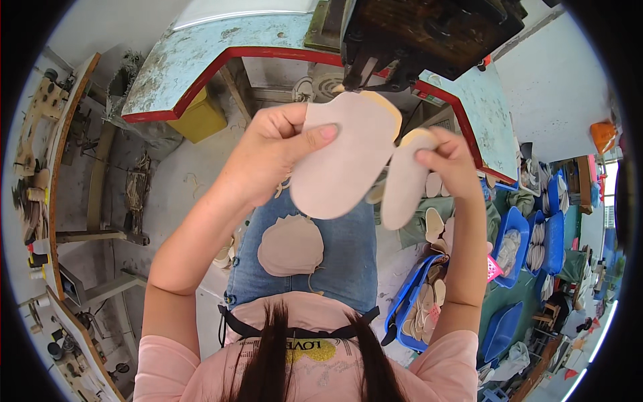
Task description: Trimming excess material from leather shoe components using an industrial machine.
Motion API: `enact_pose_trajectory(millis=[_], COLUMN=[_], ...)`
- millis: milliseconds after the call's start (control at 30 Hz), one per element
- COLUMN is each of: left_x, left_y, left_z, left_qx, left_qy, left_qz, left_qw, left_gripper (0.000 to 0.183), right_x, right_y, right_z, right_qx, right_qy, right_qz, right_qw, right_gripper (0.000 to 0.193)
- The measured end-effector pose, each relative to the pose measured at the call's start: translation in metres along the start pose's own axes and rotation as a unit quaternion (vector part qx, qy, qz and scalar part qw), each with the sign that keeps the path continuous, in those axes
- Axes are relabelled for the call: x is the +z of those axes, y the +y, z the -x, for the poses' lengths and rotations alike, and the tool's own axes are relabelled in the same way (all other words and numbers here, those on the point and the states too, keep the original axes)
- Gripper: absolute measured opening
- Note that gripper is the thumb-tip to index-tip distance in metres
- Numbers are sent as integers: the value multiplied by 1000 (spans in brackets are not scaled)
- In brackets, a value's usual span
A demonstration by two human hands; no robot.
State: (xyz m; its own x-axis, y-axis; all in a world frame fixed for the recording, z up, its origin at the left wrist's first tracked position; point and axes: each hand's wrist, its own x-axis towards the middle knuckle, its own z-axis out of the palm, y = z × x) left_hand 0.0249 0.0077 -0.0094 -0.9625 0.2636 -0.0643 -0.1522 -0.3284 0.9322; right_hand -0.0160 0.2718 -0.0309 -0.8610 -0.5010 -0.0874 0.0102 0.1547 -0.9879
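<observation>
My left hand (284, 142) pinches a broad, pale insole (343, 164) between thumb and fingers, its yellowish edge showing along the top right. A second pale insole (404, 182), seen narrower and tilted, is gripped at its upper end by my right hand (450, 161). The two pieces meet or overlap at their neighbouring edges; I cannot tell whether they are joined. Just above them hangs the dark machine head (429, 40), its lower tip close to the larger insole's upper edge. On my jeans rests a rounded stack of beige pieces (290, 246) with a jagged edge.
A worn pale-blue table (221, 41) with a red edge curves around the machine. Beyond my right forearm, a blue basket (402, 305) holds several insoles, and more blue bins (512, 241) stand further right. A yellow bin (203, 117) is under the table; wooden shelves (74, 127) line the left.
</observation>
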Motion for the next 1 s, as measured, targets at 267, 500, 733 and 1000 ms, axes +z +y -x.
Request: enact_pose_trajectory(millis=[267, 500, 733, 1000], left_x=[3, 1, 3, -31], left_y=[-12, -27, -27, -18], left_z=[15, 26, 25, -2], left_qx=[21, 16, -2, 191], left_qy=[82, 34, 26, 273], left_qz=[76, 63, 116, -37], left_qw=[993, 997, 993, 942], left_gripper=[19, 21, 20, 13], right_x=[1, 2, -30, 32], right_y=[-62, -84, -63, -84], right_z=[-22, -54, -82, -46], right_qx=[-39, -133, -260, -114], right_qy=[114, 99, 173, 119], right_qz=[54, 136, 367, 102], right_qw=[991, 977, 876, 981], right_gripper=[19, 18, 24, 16])
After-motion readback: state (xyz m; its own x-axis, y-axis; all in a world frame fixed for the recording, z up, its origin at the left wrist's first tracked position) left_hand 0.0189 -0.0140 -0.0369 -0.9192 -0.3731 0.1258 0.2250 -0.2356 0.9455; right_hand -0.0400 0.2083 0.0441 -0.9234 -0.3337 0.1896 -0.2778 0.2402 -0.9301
